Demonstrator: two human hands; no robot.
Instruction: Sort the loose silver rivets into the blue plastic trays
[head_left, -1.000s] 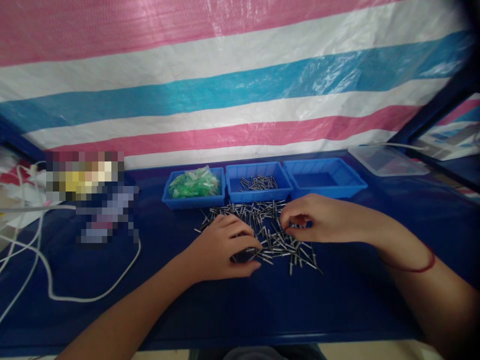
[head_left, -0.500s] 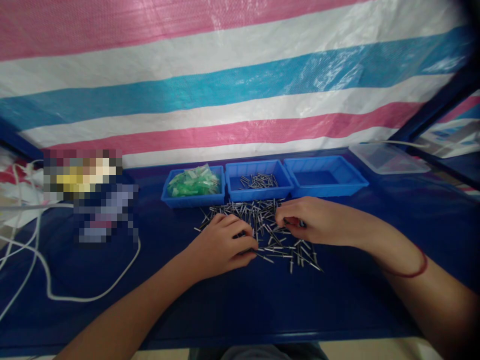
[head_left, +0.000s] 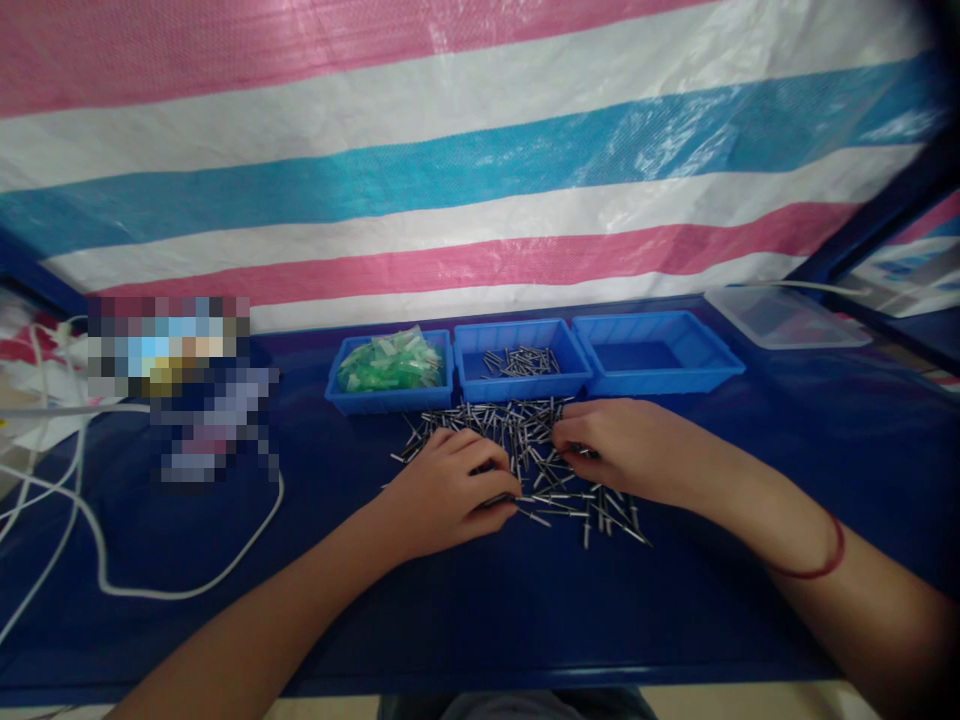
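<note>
A loose pile of metal blind rivets [head_left: 536, 455] is spread on the dark blue table, with several strays along its front edge. My left hand [head_left: 457, 490] rests over the pile's left side, its fingers curled and the thumb and forefinger closed around rivets. At the pile's right side, my right hand [head_left: 630, 450] has its fingertips pinched together on rivets, mostly hidden behind the fingers. Just behind the pile, the middle blue bin [head_left: 517, 388] holds more rivets [head_left: 525, 361].
The left blue bin [head_left: 390, 402] contains green plastic packets [head_left: 394, 362]. To the right stands another blue bin [head_left: 660, 380], with a clear plastic lid [head_left: 787, 318] beyond it. White cables [head_left: 180, 597] loop across the table's left, near blurred items. A striped sheet [head_left: 450, 180] hangs behind.
My right hand's fingers have closed further and dipped slightly into the pile. My left hand stays almost where it was. The whole view has shifted a little.
</note>
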